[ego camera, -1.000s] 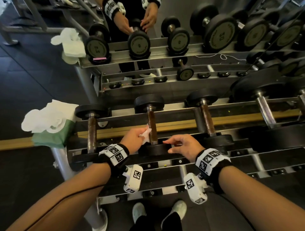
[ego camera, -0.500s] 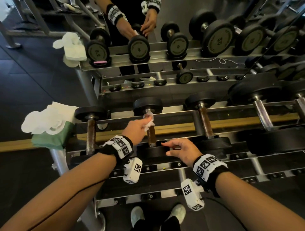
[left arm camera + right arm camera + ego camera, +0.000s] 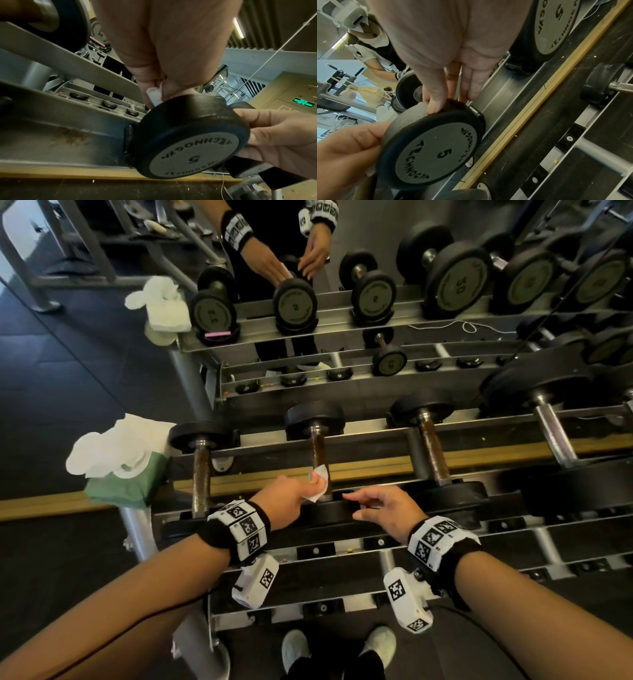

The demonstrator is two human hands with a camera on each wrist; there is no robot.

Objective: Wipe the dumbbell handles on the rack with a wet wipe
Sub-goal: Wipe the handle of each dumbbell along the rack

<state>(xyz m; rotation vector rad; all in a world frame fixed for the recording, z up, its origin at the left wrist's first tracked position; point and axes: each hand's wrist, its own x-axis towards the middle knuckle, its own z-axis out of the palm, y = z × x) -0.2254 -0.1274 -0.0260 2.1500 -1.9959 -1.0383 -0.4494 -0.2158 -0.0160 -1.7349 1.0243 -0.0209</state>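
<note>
Since half a second ago the left hand (image 3: 286, 497) has slid the wet wipe (image 3: 319, 483) back down the handle (image 3: 319, 451) — from up near the far head to the near end, just above the near head (image 3: 330, 513). The fingers are curled, pinching the folded white wipe against the rusty brown bar. The right hand (image 3: 388, 513) has barely shifted: its fingers lie nearly straight over the rim of the near head, thumb on the side, steadying it. This dumbbell (image 3: 192, 136), marked 5, sits second from the left on the rack's (image 3: 363, 463) top tier, its long axis running straight away from the person, one head near, the other far. A green pack of wipes (image 3: 126, 470) sits at the rack's left end.
</note>
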